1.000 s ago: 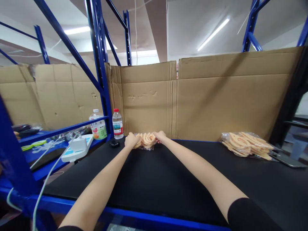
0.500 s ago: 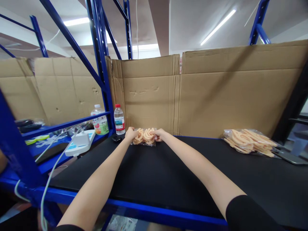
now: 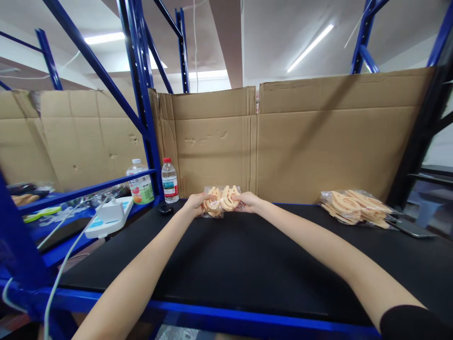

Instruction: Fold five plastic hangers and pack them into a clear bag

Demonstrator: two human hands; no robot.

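A clear plastic bag of peach-coloured curved pieces point(image 3: 222, 200) is held just above the far part of the black table top point(image 3: 247, 264). My left hand point(image 3: 194, 205) grips the bag's left end with closed fingers. My right hand point(image 3: 248, 201) pinches its right end. Both arms reach straight out over the table.
A second bag of the same pieces point(image 3: 356, 208) lies at the far right beside a dark phone point(image 3: 410, 229). Cardboard sheets point(image 3: 293, 141) wall off the back. Two bottles point(image 3: 170, 182), a white device point(image 3: 109, 217) with a cable and a blue rack post point(image 3: 146, 123) stand at the left.
Both hands closed on the bag, lifted it off the table and drew it a little toward me and to the right.
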